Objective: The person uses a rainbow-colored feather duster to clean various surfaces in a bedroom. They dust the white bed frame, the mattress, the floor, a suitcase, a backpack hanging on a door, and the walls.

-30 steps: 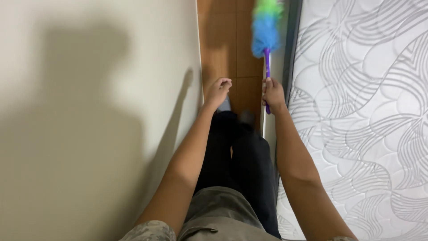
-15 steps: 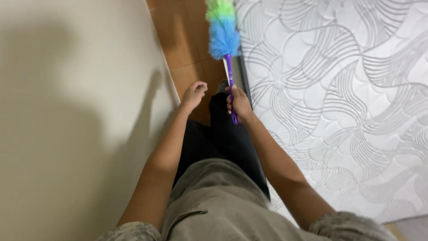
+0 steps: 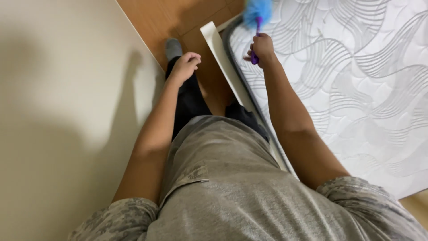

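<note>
My right hand grips the purple handle of a feather duster. Its blue fluffy head points away from me, over the near corner of a white quilted mattress. My left hand hangs loosely curled and holds nothing; it is in front of my dark trouser leg, close to the cream wall. I look down over my grey patterned shirt, with my legs in the narrow gap between the wall and the bed.
A pale bed-frame edge runs along the mattress side. Brown wooden floor shows in the gap ahead. My foot in a grey sock rests on the floor. My shadow falls on the wall at left.
The view has swung left, so the mattress now fills the right. My right hand with the duster has moved from the gap to over the mattress corner.
</note>
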